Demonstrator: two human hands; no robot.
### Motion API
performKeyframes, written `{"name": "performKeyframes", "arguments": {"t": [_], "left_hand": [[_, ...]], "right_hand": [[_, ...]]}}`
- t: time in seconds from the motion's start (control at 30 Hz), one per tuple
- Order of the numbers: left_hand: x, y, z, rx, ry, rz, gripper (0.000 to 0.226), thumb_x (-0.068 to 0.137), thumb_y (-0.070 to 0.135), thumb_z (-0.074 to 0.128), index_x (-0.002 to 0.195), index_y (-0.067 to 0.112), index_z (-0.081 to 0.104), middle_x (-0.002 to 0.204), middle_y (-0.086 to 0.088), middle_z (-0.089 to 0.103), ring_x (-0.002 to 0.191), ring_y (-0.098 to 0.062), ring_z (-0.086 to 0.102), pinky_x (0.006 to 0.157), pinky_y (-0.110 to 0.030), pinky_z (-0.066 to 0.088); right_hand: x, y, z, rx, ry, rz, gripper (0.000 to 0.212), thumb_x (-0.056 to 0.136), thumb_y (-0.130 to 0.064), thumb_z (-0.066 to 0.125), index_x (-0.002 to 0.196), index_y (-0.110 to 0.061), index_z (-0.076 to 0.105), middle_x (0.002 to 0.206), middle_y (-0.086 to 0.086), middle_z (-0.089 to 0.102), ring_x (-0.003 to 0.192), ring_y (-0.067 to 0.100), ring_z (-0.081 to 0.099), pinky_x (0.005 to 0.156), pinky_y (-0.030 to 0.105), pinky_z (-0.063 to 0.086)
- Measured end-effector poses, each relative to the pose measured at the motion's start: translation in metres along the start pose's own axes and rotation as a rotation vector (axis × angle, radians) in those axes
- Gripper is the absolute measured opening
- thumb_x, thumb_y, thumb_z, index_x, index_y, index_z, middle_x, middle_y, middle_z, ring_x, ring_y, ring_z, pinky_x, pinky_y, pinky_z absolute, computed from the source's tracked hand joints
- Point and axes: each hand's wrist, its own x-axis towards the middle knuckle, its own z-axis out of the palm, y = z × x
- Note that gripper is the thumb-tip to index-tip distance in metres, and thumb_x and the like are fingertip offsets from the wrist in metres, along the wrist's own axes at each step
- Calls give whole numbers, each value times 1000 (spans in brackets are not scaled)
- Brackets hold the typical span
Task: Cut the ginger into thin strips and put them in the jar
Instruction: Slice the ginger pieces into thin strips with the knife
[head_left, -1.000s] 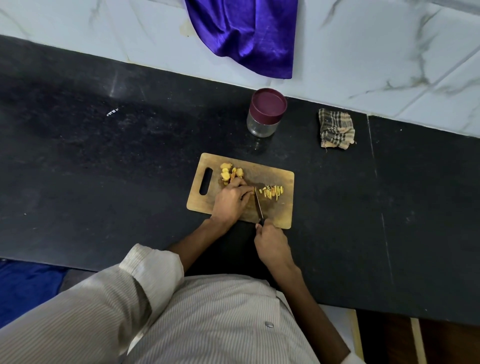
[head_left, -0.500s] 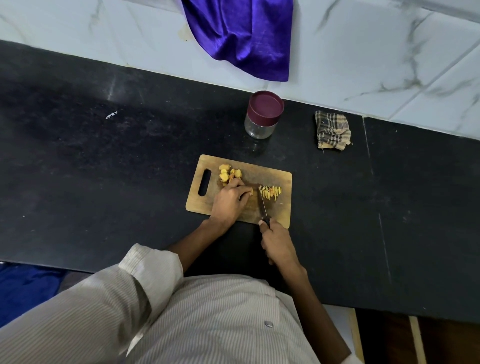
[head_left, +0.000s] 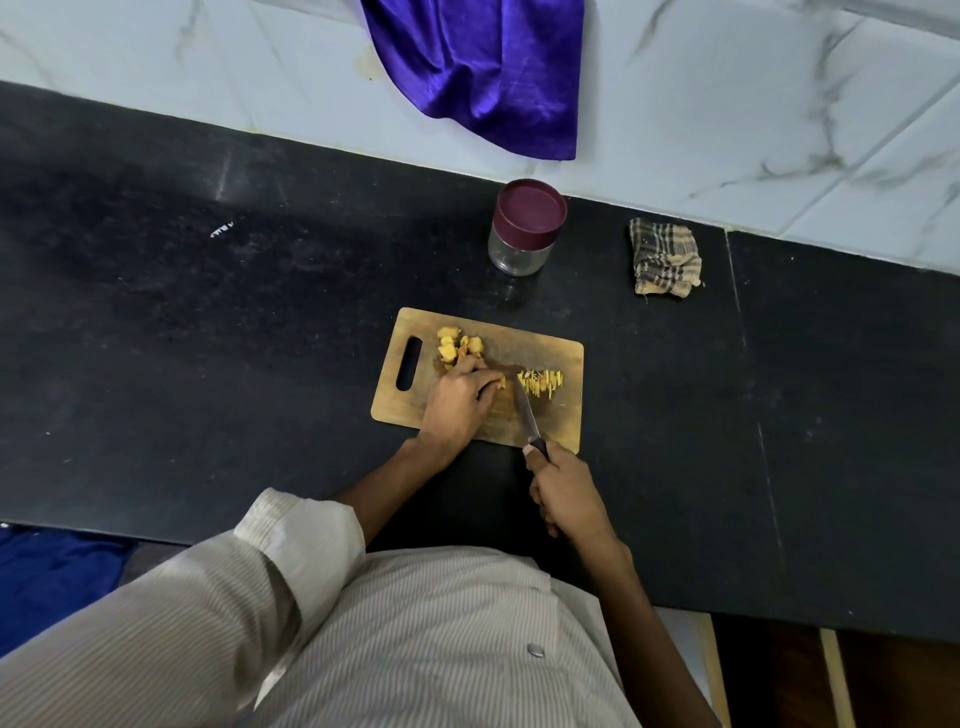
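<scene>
Evidently the ginger (head_left: 500, 383) is small, firm and slippery: the left hand (head_left: 460, 402) pins it mid cutting board (head_left: 563, 421) with curled fingertips. The right hand (head_left: 566, 493) clenches the knife (head_left: 527, 415) handle off the board's near edge.

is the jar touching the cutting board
Apart. The head view shows a strip of bare black counter between the jar and the far edge of the cutting board.

The cutting board (head_left: 540, 421) is showing matt, worn wood. Behind it, the jar (head_left: 519, 254) is looking like clear glass or plastic under a smooth maroon lid (head_left: 532, 208). The table (head_left: 208, 338) is appearing as dark speckled stone with a dull sheen. Right of the jar, a checked rag (head_left: 665, 257) is looking coarse. The knife (head_left: 527, 410) blade is gleaming like metal.
</scene>
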Motion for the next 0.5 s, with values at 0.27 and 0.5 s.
{"name": "performKeyframes", "arguments": {"t": [0.27,0.5], "left_hand": [[1,1,1,-25,-6,-47,21,93,11,58,110,5,68,114,-9,58,97,-20,60,87,-35,52],[1,1,1,-9,-12,-48,22,93,11,59,112,5,68,115,-9,58,96,-20,61,85,-37,53]], "right_hand": [[14,-17,11,-306,71,-80,29,106,-36,37,117,-15,54,99,13,64,89,31,66,79,51,57],[18,-23,16,-376,100,-85,29,106,-33,37,112,-11,55,103,13,63,92,30,65,80,53,55]]}}
